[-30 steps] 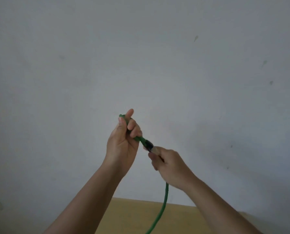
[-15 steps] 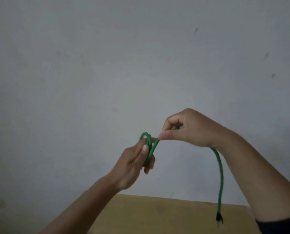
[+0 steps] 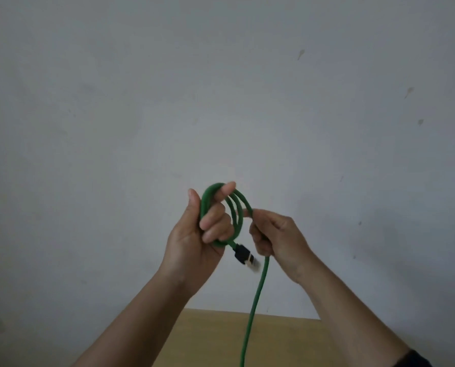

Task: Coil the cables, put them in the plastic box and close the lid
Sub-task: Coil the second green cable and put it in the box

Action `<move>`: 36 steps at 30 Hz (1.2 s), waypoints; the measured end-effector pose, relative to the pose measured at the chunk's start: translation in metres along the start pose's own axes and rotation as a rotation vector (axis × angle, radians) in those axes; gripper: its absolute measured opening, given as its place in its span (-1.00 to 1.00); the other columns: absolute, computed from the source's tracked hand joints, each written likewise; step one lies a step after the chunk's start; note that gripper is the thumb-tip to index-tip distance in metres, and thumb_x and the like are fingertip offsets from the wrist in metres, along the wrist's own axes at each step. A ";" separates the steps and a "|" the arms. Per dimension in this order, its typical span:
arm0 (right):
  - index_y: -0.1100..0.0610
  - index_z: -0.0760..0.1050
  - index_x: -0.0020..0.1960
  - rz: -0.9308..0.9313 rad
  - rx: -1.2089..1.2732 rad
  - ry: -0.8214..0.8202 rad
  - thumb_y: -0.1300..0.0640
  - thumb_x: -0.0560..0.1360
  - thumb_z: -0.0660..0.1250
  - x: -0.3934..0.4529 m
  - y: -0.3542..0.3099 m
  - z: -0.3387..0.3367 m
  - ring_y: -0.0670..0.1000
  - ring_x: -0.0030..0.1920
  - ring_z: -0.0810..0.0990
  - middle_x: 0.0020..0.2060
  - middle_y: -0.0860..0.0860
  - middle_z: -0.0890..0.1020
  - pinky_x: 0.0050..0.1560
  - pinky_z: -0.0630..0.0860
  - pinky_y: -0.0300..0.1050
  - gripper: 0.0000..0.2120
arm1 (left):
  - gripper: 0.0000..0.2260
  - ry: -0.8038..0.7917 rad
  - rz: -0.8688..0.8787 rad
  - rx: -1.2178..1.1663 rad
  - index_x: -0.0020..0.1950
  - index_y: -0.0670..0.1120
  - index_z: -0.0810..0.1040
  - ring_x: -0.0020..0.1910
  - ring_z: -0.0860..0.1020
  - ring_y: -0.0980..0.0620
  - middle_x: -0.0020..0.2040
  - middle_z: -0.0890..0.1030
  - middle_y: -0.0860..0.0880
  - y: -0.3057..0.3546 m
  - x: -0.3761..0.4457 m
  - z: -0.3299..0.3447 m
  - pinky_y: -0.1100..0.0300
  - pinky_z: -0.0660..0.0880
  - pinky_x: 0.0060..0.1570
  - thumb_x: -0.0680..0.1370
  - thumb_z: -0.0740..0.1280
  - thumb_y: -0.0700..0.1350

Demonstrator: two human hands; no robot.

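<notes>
Overall, wall (image 3: 221, 88) fills the backgrnd behind both hands; a wooden tabletop (image 3: 287, 340) lies below them, only its far edge in view. Plastic box & lid: not visible in frame.

Left hand (image 3: 194, 239): raised, fingers curled shut through a small coil of green cable (image 3: 255, 308); approx. 3 loops stacked around the fingers, thumb upright on the outer side of the coil. Right hand (image 3: 276, 237): just beside the left, closed in a narrow pinch on the outermost loop where the cable leaves the coil; free run drops straight down from under this hand, passes in front of the tabletop & exits the bottom of frame. Remaining length: cannot tell.

Connector (image 3: 243, 256): dark body w/ pale tip, sticks out below the coil, between the two hands, slightly blurred.

Step in hand (judgement): winding, part done; boxing & lid not started.

Failure modes:
1. Loops slip off left fingertips if curl relaxes while right hand regrips; coil springs open.
2. Free run twists under tension; causes kinks or uneven loops.
3. Loose connector end works out of the coil, as nothing but the finger curl appears to retain it.
4. Dangling tail may snag on the table edge below the hands
</notes>
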State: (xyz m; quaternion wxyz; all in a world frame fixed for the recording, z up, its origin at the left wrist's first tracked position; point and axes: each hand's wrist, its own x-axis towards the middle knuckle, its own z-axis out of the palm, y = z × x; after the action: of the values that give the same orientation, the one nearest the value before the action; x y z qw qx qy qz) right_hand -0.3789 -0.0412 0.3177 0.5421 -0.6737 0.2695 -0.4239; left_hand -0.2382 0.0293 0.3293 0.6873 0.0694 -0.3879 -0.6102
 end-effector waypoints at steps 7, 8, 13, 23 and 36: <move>-0.13 0.44 0.25 0.069 -0.429 -0.164 0.08 0.61 0.11 -0.022 0.024 0.024 -0.10 -0.51 0.27 -0.53 -0.11 0.37 -0.45 0.26 -0.24 -0.72 | -0.67 0.209 0.173 0.094 0.27 -0.23 0.34 -0.44 0.36 0.16 -0.35 0.38 0.06 0.019 0.015 -0.003 0.29 0.41 -0.22 0.62 0.07 -0.05; -0.11 0.41 0.30 0.070 -0.505 -0.202 0.07 0.61 0.11 -0.024 0.021 0.026 -0.09 -0.49 0.27 -0.53 -0.12 0.35 -0.43 0.26 -0.24 -0.70 | -0.71 0.246 0.184 0.185 0.26 -0.22 0.34 -0.42 0.36 0.15 -0.34 0.38 0.06 0.018 0.017 -0.007 0.26 0.38 -0.19 0.62 0.07 -0.08; 0.03 0.47 0.19 0.068 -0.896 -0.389 0.02 0.59 0.13 -0.035 -0.012 0.022 -0.03 -0.46 0.37 -0.40 -0.03 0.44 -0.39 0.31 -0.16 -0.76 | -0.82 0.339 0.145 0.950 -0.03 -0.13 0.39 -0.30 0.36 0.04 -0.39 0.41 0.15 0.012 0.013 -0.028 0.26 0.45 -0.13 0.64 0.06 -0.08; -0.01 0.63 -0.13 -0.059 -1.001 -0.519 0.00 0.44 0.40 -0.008 -0.088 -0.013 -0.22 -0.39 0.49 -0.40 -0.17 0.60 -0.32 0.41 -0.34 -0.91 | -0.72 -0.122 -0.304 1.132 0.00 -0.19 0.43 -0.33 0.45 0.02 -0.28 0.51 -0.04 -0.006 -0.023 -0.021 0.13 0.39 -0.29 0.60 0.11 0.02; 0.14 0.64 -0.14 -0.008 -0.121 -0.199 0.01 0.45 0.29 0.000 -0.019 -0.010 -0.01 -0.47 0.31 -0.49 0.01 0.46 -0.41 0.27 -0.20 -0.77 | -0.36 -0.194 -0.208 0.449 0.10 -0.38 0.50 -0.56 0.10 0.16 -0.53 0.14 0.08 -0.008 -0.021 -0.015 0.32 0.13 -0.52 0.57 -0.04 0.17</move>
State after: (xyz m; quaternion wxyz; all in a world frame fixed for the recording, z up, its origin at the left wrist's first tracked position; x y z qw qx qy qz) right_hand -0.3894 -0.0411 0.3365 0.5228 -0.7449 0.2366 -0.3404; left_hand -0.2343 0.0401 0.3046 0.5480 0.2007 -0.5685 -0.5799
